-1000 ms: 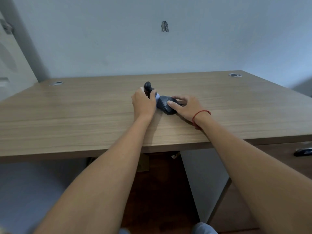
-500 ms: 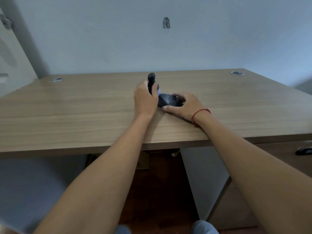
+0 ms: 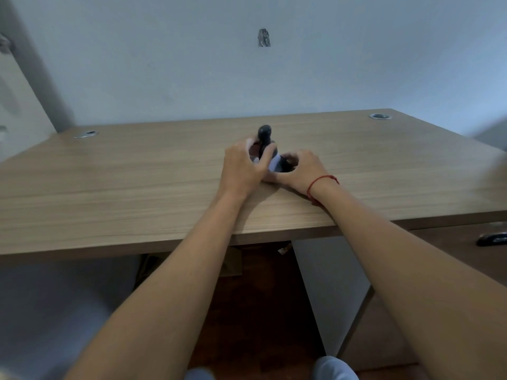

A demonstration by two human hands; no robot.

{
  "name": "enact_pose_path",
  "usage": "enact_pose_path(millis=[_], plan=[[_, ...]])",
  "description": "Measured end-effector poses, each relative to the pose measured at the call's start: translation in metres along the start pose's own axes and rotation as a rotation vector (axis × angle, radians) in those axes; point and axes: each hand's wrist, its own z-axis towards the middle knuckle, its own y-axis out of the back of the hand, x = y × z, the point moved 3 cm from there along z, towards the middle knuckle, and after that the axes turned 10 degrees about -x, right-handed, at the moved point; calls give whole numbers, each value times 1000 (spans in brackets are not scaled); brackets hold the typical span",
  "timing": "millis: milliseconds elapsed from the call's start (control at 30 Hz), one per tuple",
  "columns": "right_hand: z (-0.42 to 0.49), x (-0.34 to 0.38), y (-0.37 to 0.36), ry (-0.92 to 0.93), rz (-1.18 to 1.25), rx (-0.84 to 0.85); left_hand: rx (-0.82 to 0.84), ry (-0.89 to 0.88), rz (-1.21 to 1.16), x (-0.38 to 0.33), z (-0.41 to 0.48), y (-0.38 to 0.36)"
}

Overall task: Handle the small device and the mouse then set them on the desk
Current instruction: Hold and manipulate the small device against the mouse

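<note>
My left hand (image 3: 244, 168) is closed around a small dark device (image 3: 264, 137) whose rounded top sticks up above my fingers, near the middle of the wooden desk (image 3: 137, 187). Right beside it my right hand (image 3: 300, 170), with a red string on the wrist, wraps over the dark mouse (image 3: 284, 164), which is tipped up so a pale part of it shows. Most of the mouse is hidden by both hands. The two hands touch each other.
Two metal cable grommets sit at the desk's back corners, one on the left (image 3: 85, 134) and one on the right (image 3: 380, 116). A drawer unit with a dark handle (image 3: 492, 239) stands under the desk at the right. A wall runs behind the desk.
My right hand has curled further over the mouse and tipped it up off its flat position. The left hand has lifted the small device slightly and stayed closed on it.
</note>
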Motion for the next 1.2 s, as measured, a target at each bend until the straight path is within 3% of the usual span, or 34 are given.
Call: enact_pose_path(millis=[133,233,333,500,667,767,900,1067,1200], plan=[[0,-1,0,-7,14,0,-102,-28,212,6,3,1],[-1,-2,1,-22,39,4,-132,94,50,6,5,8],[0,-3,0,-15,42,14,-28,131,-55,0,1,6],[0,-4,0,-33,73,4,-72,235,215,18,7,5],[0,-5,0,-35,52,2,-95,236,-97,5,2,10],[2,-6,-1,-31,54,6,-35,209,-52,5,0,6],[3,-7,-2,-40,63,-1,-131,252,152,16,4,8],[3,-8,-1,-50,67,-2,-76,231,-71,4,0,9],[6,-9,-2,-56,67,-6,-89,244,314,13,3,8]])
